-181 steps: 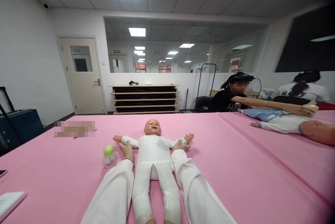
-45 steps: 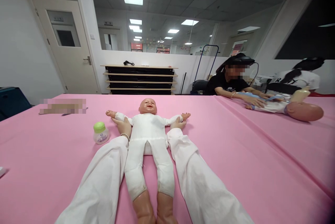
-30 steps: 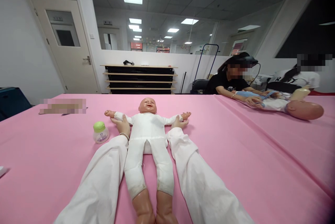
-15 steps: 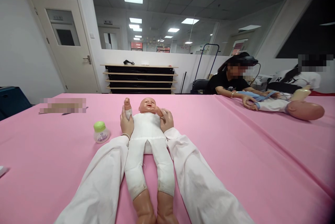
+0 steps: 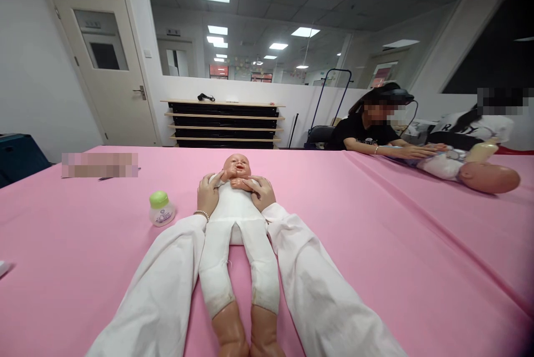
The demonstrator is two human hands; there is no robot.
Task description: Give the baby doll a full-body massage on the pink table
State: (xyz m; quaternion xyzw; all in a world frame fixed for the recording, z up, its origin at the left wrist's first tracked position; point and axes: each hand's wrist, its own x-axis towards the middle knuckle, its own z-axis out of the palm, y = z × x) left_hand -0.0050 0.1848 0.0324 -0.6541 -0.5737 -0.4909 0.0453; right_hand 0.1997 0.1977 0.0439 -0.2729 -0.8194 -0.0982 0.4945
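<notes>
A baby doll [image 5: 236, 207] with a white cloth body lies face up in front of me, its feet towards me. Both of its arms are folded across the upper chest, below the chin. My left hand [image 5: 207, 192] is closed round the doll's arm on the left side, fingers reaching to its forearm. On the other side my right hand [image 5: 262, 192] holds the other arm, with the fingers over the forearm near the doll's small hand. Left of my left wrist stands a clear bottle with a green cap [image 5: 162, 209].
Pink cloth covers the table [image 5: 354, 246]. At the right, a co-worker [image 5: 371, 118] handles a second doll [image 5: 488, 176] beside a pale bottle [image 5: 481, 151]; another person sits beyond. A blurred-out object [image 5: 100, 165] lies at the far left, and a white item [image 5: 3, 268] at the left edge.
The doll's arms have come inward from out at its sides and now fold over its chest, moved by my two hands. The co-worker's hands have shifted on the other doll.
</notes>
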